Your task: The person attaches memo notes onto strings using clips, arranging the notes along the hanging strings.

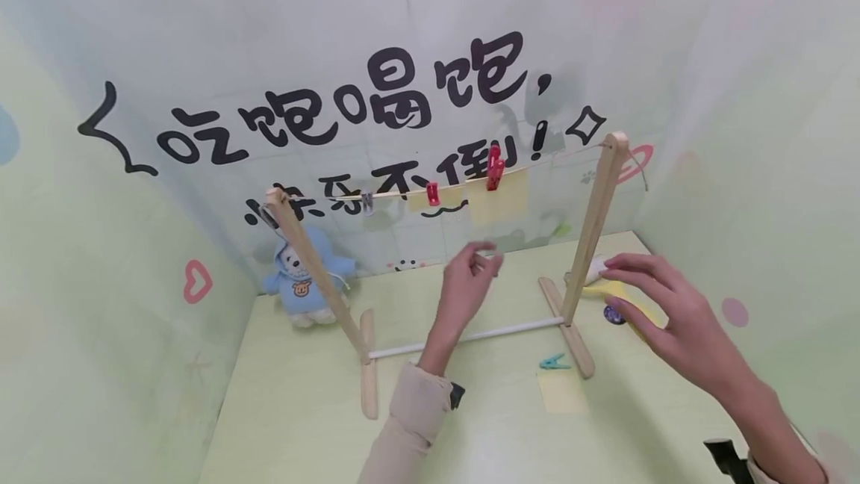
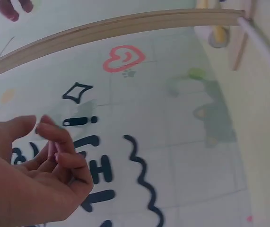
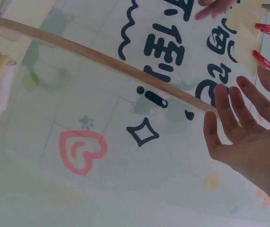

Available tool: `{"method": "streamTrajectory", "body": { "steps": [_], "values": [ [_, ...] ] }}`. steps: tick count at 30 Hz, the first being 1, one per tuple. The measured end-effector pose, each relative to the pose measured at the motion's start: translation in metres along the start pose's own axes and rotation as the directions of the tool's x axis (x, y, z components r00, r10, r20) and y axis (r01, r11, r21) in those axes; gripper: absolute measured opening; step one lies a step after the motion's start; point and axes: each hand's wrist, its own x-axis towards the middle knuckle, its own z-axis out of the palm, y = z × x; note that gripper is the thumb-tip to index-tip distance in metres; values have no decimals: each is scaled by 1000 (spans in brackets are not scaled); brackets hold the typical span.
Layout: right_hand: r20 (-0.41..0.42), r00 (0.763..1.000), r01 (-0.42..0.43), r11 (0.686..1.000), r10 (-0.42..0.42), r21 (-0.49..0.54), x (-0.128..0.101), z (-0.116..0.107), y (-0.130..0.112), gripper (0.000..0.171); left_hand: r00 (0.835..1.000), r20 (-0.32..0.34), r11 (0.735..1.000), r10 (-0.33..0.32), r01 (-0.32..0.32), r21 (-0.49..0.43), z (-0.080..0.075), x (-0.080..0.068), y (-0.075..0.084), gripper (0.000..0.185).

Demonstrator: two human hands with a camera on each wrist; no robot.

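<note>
My left hand (image 1: 468, 278) hovers below the line of a wooden rack, its fingers loosely curled and holding nothing. Above it a yellow paper sheet (image 1: 507, 199) hangs from the string by a red clothespin (image 1: 495, 168). To its left, another red clothespin (image 1: 432, 193) grips a second yellow sheet (image 1: 446, 201), and a grey clothespin (image 1: 366, 202) sits farther left on the line. Beside the rack's right post (image 1: 594, 234), my right hand (image 1: 678, 320) is raised with fingers spread and nothing in it. A teal clothespin (image 1: 554, 361) lies on the table against a yellow sticky note (image 1: 563, 392).
A blue-hooded plush toy (image 1: 304, 293) sits behind the left post (image 1: 316, 271). A white rod (image 1: 517, 330) joins the rack's wooden feet low over the table. Beyond the right post lie a yellow object (image 1: 608, 289) and a white roll-like item (image 1: 594, 270). Printed walls close in the table.
</note>
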Motion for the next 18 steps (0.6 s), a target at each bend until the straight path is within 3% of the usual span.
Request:
{"method": "streamTrajectory", "body": {
  "steps": [3, 9, 13, 18],
  "values": [
    [39, 997, -59, 998, 60, -14, -16, 0, 5, 33, 989, 110, 988, -99, 84, 127, 23, -19, -39, 38],
    [125, 984, -116, 990, 125, -75, -43, 7, 7, 50, 950, 206, 955, -234, 185, 234, 77, -68, -113, 42],
    [169, 969, -166, 982, 178, -86, -56, 11, 8, 50, 940, 220, 942, -260, 197, 271, 103, -91, -136, 47],
    [184, 962, -188, 978, 201, -90, -64, 13, 10, 50, 954, 181, 935, -238, 174, 311, 117, -100, -147, 49]
  ]
}}
